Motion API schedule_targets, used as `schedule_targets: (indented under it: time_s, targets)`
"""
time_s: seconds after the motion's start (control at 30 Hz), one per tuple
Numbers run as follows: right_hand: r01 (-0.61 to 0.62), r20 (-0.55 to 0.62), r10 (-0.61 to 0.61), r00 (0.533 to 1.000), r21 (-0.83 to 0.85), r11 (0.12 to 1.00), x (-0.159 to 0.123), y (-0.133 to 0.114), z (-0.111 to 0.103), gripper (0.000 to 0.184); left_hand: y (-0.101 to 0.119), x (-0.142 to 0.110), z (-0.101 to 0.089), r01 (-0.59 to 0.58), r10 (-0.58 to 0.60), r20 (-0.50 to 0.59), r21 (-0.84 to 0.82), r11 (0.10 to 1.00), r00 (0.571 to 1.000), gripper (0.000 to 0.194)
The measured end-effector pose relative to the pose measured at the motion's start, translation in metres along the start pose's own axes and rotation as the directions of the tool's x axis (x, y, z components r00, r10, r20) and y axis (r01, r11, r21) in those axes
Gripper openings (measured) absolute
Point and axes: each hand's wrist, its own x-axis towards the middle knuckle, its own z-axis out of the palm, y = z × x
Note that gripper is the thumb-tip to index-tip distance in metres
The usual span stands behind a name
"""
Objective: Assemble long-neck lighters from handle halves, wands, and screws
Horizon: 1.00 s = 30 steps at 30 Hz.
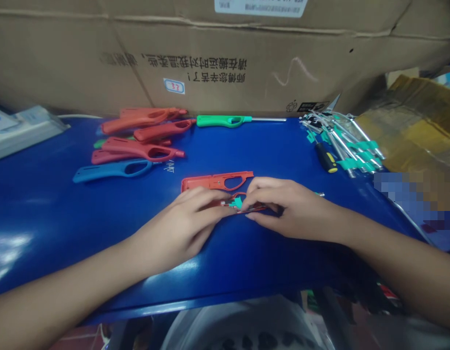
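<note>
My left hand [195, 218] has its fingers closed over the left part of an opened red lighter casing half, mostly hidden under both hands. Inside it a green trigger piece [238, 202] and thin wires show between my fingertips. At its right end my right hand [294, 206] pinches the same lighter, thumb and fingers close to the trigger piece. A metal tip [320, 194] sticks out beyond the right hand. Just behind my hands, the other red casing half [210, 182] lies on the table with its hollow side up.
Several red lighter bodies [152, 116] and a blue one [111, 171] lie at the left. A green lighter [223, 121] rests by the large cardboard box [173, 43]. Metal tube assemblies [356, 146] and a screwdriver [326, 158] sit at the right. The blue table's front edge [166, 307] is near me.
</note>
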Motion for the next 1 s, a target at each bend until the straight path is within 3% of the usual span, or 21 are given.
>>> schedule_targets:
  time_s: [0.4,0.77,1.0]
  targets:
    - [-0.044,0.009,0.046,0.999,-0.150,0.988,0.002,-0.004,0.004,0.007,0.000,0.001,-0.001,-0.006,0.006,-0.009,0.002,1.000,1.000,0.040]
    - [0.000,0.003,0.000,1.000,-0.127,0.992,0.002,-0.002,-0.001,0.016,0.000,0.002,0.000,-0.022,0.022,-0.025,-0.003,1.000,0.999,0.039]
    - [-0.037,-0.049,0.034,0.998,-0.082,0.996,0.001,-0.002,-0.010,0.010,0.000,0.001,-0.001,-0.008,0.008,-0.009,0.012,1.000,1.000,0.039]
